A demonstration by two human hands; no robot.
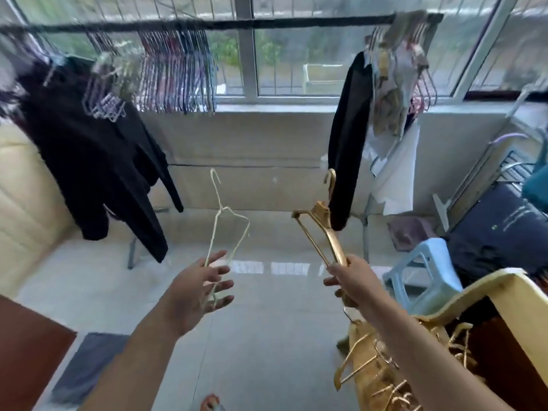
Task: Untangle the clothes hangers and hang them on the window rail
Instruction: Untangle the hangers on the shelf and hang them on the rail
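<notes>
No readable writing or brand shows; faint marks on a dark bag at right are too blurred to read. Both arms reach forward toward the window rail. The left hand, fingers loosely spread, holds the lower end of a pale wire hanger, hook up. The right hand grips a gold hanger, hook up. More gold hangers lie tangled in a cream bin at lower right

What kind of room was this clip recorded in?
Probably a home's enclosed balcony or laundry corner: a dark rail runs across the barred window, crowded with empty hangers and a black garment, above a tiled floor.
</notes>
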